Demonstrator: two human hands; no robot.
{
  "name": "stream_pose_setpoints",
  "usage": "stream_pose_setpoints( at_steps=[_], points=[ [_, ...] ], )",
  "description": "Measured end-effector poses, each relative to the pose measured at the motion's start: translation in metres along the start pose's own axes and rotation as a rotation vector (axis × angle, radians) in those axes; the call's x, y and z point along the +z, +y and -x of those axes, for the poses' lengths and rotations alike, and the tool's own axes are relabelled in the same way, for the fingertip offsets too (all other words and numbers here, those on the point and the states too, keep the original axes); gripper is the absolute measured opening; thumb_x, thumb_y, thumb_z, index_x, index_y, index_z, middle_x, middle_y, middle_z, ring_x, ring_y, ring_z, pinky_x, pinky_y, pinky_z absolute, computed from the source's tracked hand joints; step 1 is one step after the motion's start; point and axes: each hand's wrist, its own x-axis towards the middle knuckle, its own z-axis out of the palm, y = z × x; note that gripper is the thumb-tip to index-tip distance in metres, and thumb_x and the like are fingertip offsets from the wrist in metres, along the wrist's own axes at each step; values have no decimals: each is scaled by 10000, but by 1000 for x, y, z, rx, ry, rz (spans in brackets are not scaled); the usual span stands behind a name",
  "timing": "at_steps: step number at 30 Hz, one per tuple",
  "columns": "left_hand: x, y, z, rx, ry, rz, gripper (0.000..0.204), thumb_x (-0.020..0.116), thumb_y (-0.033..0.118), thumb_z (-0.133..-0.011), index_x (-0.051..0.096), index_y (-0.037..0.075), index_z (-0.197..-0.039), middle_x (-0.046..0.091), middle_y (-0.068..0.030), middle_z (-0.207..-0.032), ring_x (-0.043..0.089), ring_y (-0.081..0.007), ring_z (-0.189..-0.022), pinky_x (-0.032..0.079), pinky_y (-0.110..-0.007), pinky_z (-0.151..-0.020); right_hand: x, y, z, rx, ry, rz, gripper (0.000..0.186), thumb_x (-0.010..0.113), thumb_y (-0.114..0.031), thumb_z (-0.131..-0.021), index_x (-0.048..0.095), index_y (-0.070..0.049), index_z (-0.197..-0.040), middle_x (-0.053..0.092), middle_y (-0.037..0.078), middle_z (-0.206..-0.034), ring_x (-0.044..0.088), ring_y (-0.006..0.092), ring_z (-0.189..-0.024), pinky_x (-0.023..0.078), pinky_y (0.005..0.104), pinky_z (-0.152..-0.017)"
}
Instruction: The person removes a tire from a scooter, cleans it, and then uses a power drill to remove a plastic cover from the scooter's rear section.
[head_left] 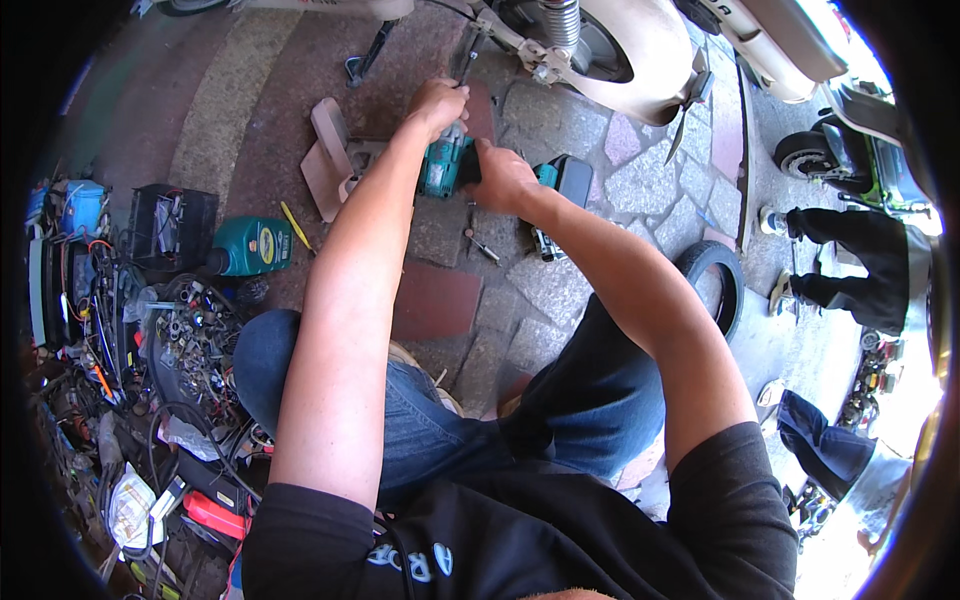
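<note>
My right hand (503,178) is closed around the handle of a teal and black cordless power driver (438,172). A dark battery block (573,183) shows to the right of that hand, seemingly on the same tool. Ahead of the driver's nose, my left hand (440,108) is closed at a thin dark shaft (467,66), which runs up toward the scooter's wheel area; whether it joins the driver is hidden by my fingers. Above both hands stands a pale scooter (640,50) with its shock spring and wheel showing.
A small metal tool (484,247) lies on the stone paving below the driver. To the left are a teal oil bottle (255,246), a yellow pen-like stick (297,226), a black box (172,225) and heaped parts. A tyre (712,285) and people's legs (850,255) are at right.
</note>
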Motion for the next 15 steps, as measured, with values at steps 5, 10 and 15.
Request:
stream_pose_setpoints(
  at_steps=[5, 10, 15],
  points=[
    [4, -1, -5, -4, -5, 13, 238, 606, 191, -993, 684, -32, -1018, 684, -143, -732, 666, -260, -560, 511, -394, -517, 3, 3, -4, 13, 11, -16, 722, 794, -232, -797, 438, 11, -1376, 667, 298, -1161, 628, 443, -1150, 506, 502, -974],
    [5, -2, -3, 45, 15, 41, 231, 612, 184, -991, 689, -31, -1026, 683, -141, -725, 656, -247, -544, 511, -390, -515, 7, 9, -9, -4, 27, -25, 727, 792, -222, -800, 431, 17, -1384, 668, 302, -1152, 627, 448, -1146, 507, 499, -973],
    [-1, 3, -3, 7, -26, 14, 280, 639, 233, -984, 687, -37, -1041, 686, -151, -783, 658, -229, -580, 524, -374, -533, 13, 12, -11, -37, 66, -58, 740, 788, -215, -808, 417, 27, -1402, 670, 301, -1145, 631, 445, -1139, 512, 492, -965]
  ],
)
